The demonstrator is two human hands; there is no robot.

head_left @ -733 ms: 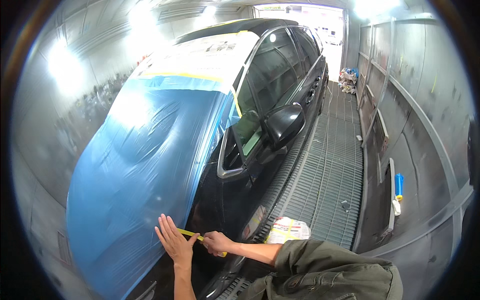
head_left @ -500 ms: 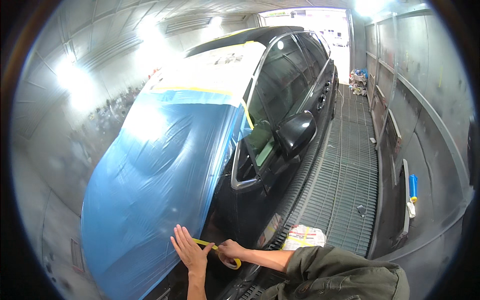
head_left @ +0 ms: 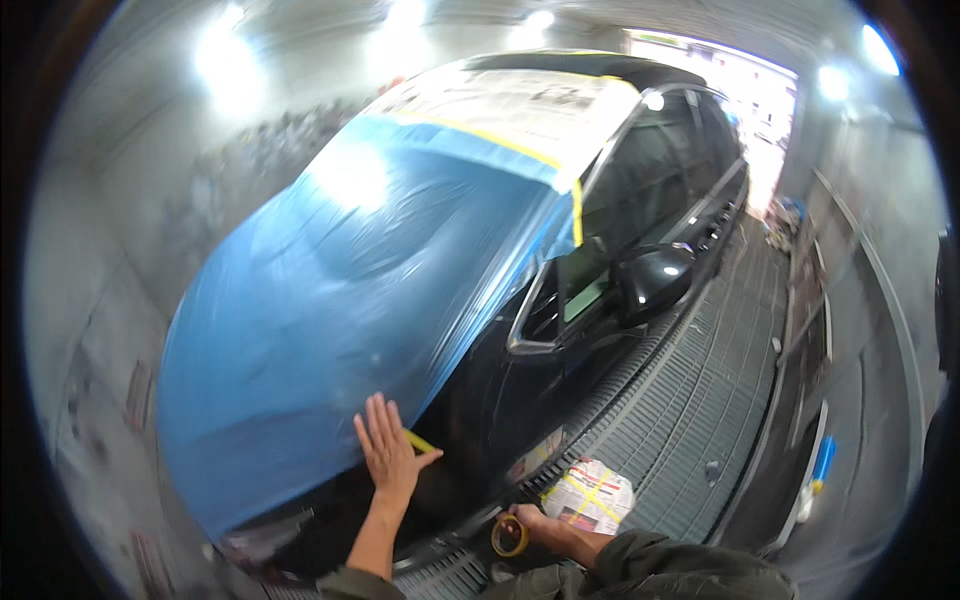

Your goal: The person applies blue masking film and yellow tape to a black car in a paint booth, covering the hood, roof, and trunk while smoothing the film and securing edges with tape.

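— Since half a second back, the right hand (head_left: 535, 522) has dropped away from the fender, pulling the roll of yellow masking tape (head_left: 510, 537) down toward the car's lower sill; before, both hands sat close together on the tape line.

— And the tape itself?

— A thin yellow strip (head_left: 420, 441), one short stretch showing beside the left thumb, on the edge of the blue plastic sheet (head_left: 340, 300) where it meets the black car (head_left: 520, 400). The roll is a narrow yellow ring, gripped by the curled right fingers.

— The left hand?

— The left hand (head_left: 388, 452) lies flat and wide open, fingers spread upward, palm pressing the sheet's lower edge at the front fender. It grasps nothing. The forearm rises from the bottom edge.

— Around them?

— A crumpled paper bundle crossed with yellow tape (head_left: 588, 494) lies on the grated floor (head_left: 690, 420) just beside the right hand.
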